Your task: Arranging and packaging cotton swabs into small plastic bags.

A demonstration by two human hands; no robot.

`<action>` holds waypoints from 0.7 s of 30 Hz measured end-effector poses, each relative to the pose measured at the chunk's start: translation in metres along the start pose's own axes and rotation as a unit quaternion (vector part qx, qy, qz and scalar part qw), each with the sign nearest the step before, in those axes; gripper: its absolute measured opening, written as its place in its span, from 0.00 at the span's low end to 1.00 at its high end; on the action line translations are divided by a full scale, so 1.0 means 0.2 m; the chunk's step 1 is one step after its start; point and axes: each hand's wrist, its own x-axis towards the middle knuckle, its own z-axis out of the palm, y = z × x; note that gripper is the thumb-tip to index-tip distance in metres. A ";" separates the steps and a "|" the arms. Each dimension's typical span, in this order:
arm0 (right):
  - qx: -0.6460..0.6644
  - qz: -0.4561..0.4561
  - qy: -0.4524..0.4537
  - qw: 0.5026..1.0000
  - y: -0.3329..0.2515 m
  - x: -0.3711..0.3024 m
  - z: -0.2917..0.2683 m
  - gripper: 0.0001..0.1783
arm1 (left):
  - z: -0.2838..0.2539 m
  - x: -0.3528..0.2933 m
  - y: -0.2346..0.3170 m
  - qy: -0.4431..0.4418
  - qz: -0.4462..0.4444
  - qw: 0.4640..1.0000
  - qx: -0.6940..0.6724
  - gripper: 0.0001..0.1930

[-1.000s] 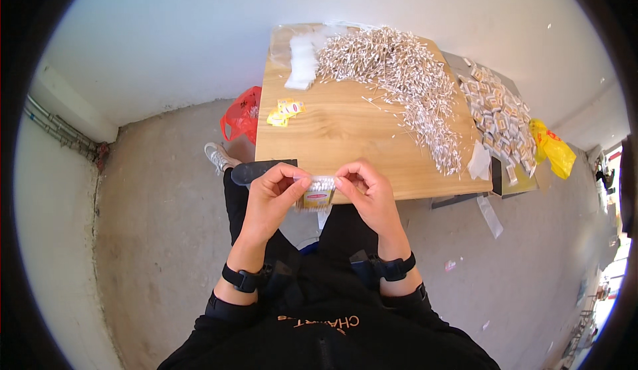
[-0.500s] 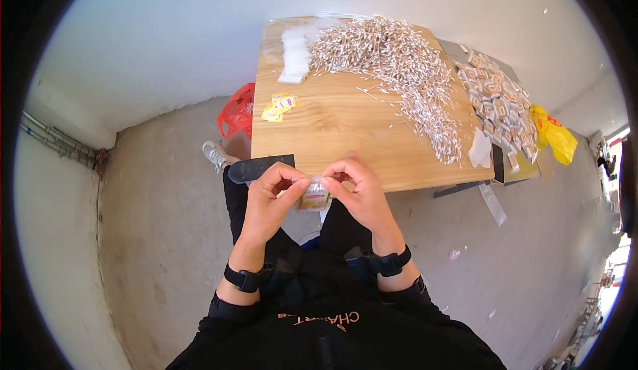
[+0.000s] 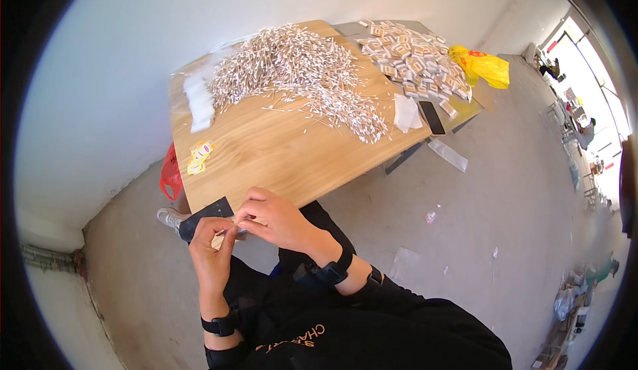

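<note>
My left hand (image 3: pixel 214 250) and my right hand (image 3: pixel 279 218) meet in front of the table's near left corner. Both have thumb and fingers pinched together at the top of a small clear packet of cotton swabs (image 3: pixel 241 235). My right hand covers most of the packet now; the earlier frame shows its yellow label. Two or so yellow-and-white cards (image 3: pixel 200 156) lie on the wooden table (image 3: pixel 259 161). Beyond them is a stack of clear plastic bags (image 3: pixel 199 104). A big heap of loose cotton swabs (image 3: pixel 292 64) spreads over the table's far half.
Many filled packets (image 3: pixel 415 61) are piled on a grey surface at the far right, near a yellow plastic bag (image 3: pixel 488 68). A black phone (image 3: pixel 432 117) lies beside white sheets (image 3: pixel 407 113). A red bag (image 3: pixel 171 174) hangs left of the table; a dark flat object (image 3: pixel 216 214) sits at its corner.
My view has swung to the right, so the table appears tilted and farther left. My right hand has turned over the packet and now hides most of it. Both hands keep their pinch.
</note>
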 end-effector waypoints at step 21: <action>-0.007 0.064 0.043 0.997 0.06 -0.02 -0.04 0.05 | -0.03 0.01 -0.06 0.014 0.020 0.996 0.086 0.07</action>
